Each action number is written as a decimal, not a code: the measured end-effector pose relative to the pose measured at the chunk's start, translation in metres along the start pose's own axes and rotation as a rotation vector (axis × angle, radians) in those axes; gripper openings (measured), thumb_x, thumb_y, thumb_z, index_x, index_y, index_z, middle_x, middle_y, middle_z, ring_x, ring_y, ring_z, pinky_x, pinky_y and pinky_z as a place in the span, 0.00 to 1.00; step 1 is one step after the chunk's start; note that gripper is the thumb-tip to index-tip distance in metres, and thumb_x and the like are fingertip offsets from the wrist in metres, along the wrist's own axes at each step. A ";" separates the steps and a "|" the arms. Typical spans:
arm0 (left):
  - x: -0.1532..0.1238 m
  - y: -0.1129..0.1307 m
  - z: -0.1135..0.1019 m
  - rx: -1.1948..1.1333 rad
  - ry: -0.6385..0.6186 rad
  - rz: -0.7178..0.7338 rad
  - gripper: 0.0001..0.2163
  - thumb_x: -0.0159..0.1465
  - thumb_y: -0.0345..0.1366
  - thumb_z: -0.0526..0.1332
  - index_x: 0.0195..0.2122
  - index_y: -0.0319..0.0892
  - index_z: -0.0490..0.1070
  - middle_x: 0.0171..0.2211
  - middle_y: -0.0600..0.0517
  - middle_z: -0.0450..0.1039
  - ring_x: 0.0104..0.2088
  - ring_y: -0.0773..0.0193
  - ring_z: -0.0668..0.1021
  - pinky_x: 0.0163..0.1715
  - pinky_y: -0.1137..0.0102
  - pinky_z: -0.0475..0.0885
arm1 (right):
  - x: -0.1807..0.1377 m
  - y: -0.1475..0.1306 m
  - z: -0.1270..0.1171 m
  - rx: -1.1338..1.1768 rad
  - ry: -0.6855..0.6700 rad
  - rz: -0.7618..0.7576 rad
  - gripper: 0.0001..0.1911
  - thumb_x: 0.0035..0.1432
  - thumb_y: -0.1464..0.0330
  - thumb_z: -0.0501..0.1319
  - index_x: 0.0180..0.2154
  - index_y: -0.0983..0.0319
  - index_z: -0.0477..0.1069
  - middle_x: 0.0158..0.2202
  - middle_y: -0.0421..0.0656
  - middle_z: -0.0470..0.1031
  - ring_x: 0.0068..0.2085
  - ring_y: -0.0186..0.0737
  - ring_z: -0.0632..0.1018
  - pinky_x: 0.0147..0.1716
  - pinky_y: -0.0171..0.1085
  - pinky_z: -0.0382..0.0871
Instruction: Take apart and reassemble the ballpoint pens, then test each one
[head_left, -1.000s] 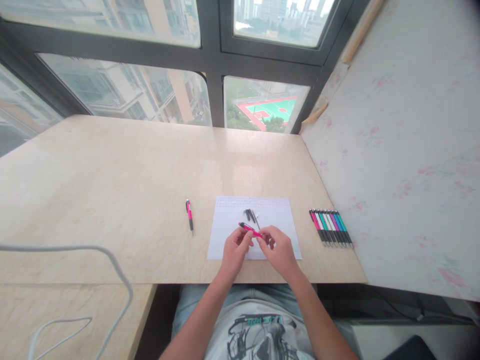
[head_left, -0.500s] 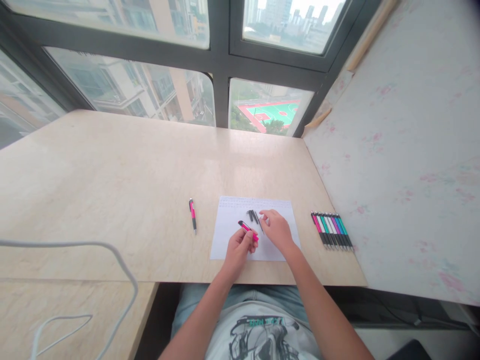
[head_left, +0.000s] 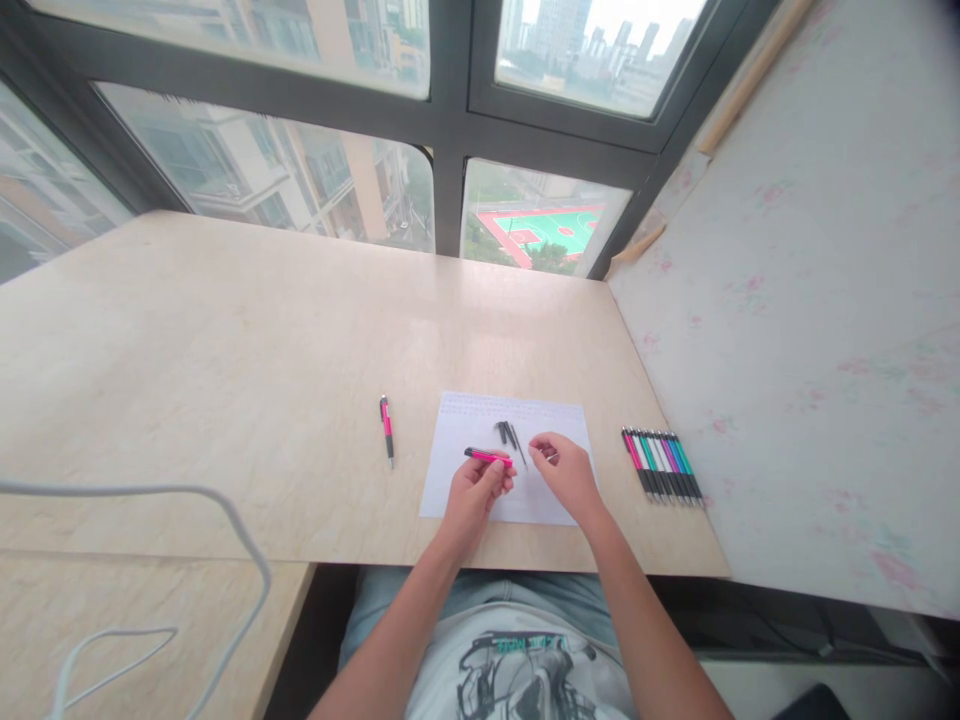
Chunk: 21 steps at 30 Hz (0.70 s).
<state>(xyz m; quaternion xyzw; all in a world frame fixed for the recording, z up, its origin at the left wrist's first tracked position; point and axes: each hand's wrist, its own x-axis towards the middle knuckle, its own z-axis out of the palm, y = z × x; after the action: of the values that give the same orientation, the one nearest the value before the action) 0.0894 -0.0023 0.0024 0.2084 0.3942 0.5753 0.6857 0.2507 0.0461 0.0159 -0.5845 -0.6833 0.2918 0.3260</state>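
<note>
My left hand [head_left: 474, 491] is closed on a pink pen barrel [head_left: 487, 457], held level over a white sheet of paper [head_left: 465, 430]. My right hand [head_left: 568, 472] hovers just to its right with thumb and fingers pinched; whatever is between them is too small to make out. A few small black pen parts [head_left: 508, 435] lie on the sheet just beyond the hands. A whole pink and black pen [head_left: 386, 425] lies on the desk left of the sheet. A row of several pens [head_left: 661, 461] in pink, green, white and black lies to the right.
The beige desk [head_left: 225, 350] runs to a window at the back and a marbled wall panel [head_left: 810, 300] on the right. A white cable [head_left: 150, 560] loops over the lower left. The desk's front edge is at my lap.
My right hand let go of the pink barrel, reached to the black parts on the sheet, then drew back a little with fingers pinched. The left hand turned the barrel level.
</note>
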 end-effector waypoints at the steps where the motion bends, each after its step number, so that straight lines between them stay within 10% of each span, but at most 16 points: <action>1: 0.000 0.000 0.000 -0.011 -0.001 -0.003 0.15 0.57 0.41 0.69 0.40 0.37 0.75 0.31 0.47 0.76 0.28 0.67 0.75 0.32 0.71 0.69 | -0.004 -0.003 -0.002 0.045 0.006 0.015 0.10 0.57 0.67 0.57 0.37 0.61 0.76 0.32 0.44 0.78 0.32 0.40 0.78 0.31 0.37 0.72; 21: -0.002 0.000 0.002 0.001 -0.033 0.012 0.12 0.56 0.39 0.69 0.38 0.38 0.76 0.30 0.49 0.77 0.30 0.66 0.76 0.35 0.69 0.69 | -0.031 -0.038 -0.011 0.227 -0.047 0.029 0.07 0.58 0.65 0.62 0.34 0.59 0.77 0.33 0.43 0.79 0.33 0.40 0.78 0.33 0.37 0.73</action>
<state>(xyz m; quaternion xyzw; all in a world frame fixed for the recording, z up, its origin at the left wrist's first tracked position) 0.0906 -0.0039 0.0039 0.2207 0.3817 0.5759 0.6885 0.2389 0.0097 0.0492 -0.5465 -0.6448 0.3858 0.3697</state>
